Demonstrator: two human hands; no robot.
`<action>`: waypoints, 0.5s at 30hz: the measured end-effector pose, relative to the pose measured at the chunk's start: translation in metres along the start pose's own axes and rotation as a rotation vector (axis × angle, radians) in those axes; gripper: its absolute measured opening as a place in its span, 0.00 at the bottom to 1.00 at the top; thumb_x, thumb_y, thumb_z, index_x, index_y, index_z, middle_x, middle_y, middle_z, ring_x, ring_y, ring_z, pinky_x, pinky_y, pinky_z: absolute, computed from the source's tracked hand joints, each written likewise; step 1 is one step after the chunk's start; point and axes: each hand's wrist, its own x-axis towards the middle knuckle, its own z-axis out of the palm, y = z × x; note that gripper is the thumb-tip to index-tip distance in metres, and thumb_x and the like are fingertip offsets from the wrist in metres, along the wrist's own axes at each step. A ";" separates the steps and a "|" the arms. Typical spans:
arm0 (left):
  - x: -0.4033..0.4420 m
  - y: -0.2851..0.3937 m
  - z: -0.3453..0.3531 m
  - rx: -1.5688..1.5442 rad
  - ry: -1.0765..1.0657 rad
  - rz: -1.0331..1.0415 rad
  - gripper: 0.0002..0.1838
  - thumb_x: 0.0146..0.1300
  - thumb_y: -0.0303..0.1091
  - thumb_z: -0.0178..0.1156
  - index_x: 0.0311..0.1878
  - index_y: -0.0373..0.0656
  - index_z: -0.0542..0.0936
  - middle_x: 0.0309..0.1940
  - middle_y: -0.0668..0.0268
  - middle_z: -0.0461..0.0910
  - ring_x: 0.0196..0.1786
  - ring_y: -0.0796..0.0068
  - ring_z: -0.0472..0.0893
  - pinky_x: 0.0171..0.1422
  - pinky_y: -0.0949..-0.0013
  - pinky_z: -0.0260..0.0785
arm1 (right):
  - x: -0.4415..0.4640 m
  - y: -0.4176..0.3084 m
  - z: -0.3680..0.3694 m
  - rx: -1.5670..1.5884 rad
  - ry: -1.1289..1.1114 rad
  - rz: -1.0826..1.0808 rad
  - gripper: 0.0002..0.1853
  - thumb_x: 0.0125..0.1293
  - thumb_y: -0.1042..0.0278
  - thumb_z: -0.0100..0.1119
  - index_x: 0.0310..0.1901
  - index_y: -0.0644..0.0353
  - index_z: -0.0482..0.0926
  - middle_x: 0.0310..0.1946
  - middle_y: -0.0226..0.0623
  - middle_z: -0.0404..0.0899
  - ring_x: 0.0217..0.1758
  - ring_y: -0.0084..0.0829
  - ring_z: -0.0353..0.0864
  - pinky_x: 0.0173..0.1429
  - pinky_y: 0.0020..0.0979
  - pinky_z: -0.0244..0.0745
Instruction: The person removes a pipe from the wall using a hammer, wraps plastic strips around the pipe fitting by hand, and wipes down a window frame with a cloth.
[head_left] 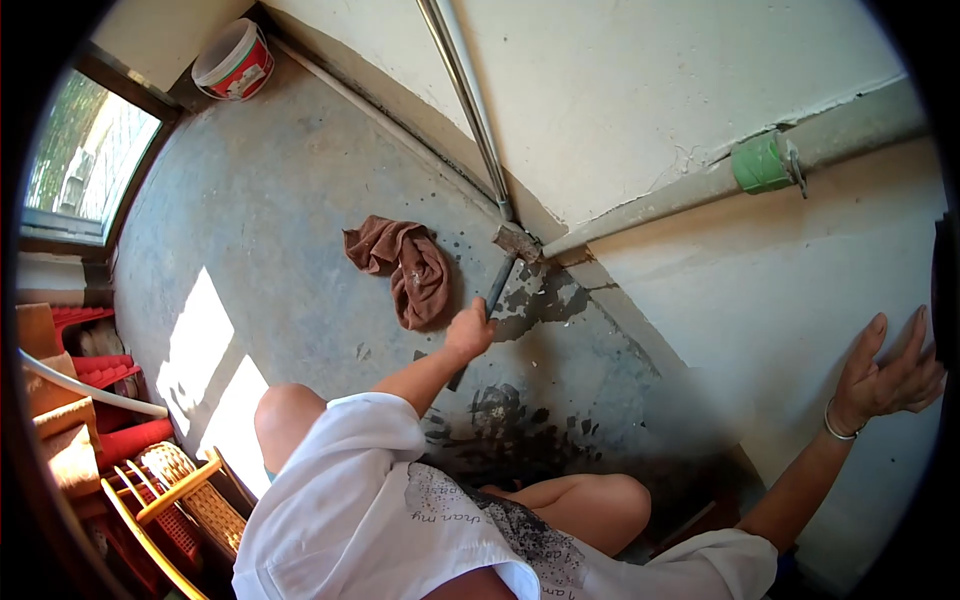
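Left hand (470,332): fingers gripping dark-handled, block-headed hammer (503,279) mid-handle, presumably for control; its head is sitting by the lower end of the pale rigid pipe (655,208). Right hand (885,375): fingers spreading wide near the white plastered wall (770,330), possibly for balance.

Red-and-white bucket (238,66), framed window (90,155); woven wicker (212,508)
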 end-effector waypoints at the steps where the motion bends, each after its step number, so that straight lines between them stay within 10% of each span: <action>1: -0.001 -0.001 -0.007 -0.013 0.002 -0.010 0.17 0.52 0.37 0.55 0.38 0.36 0.63 0.27 0.43 0.74 0.36 0.43 0.74 0.42 0.50 0.65 | -0.002 -0.001 0.000 0.024 0.014 0.000 0.22 0.56 0.51 0.57 0.50 0.51 0.73 0.50 0.36 0.68 0.58 0.32 0.62 0.60 0.42 0.51; 15: -0.005 -0.014 0.017 -0.129 0.083 -0.091 0.16 0.53 0.38 0.53 0.37 0.36 0.63 0.28 0.41 0.74 0.36 0.42 0.74 0.41 0.49 0.64 | -0.007 0.008 0.003 0.064 -0.010 0.003 0.21 0.55 0.49 0.56 0.49 0.48 0.74 0.49 0.34 0.67 0.55 0.30 0.62 0.58 0.40 0.51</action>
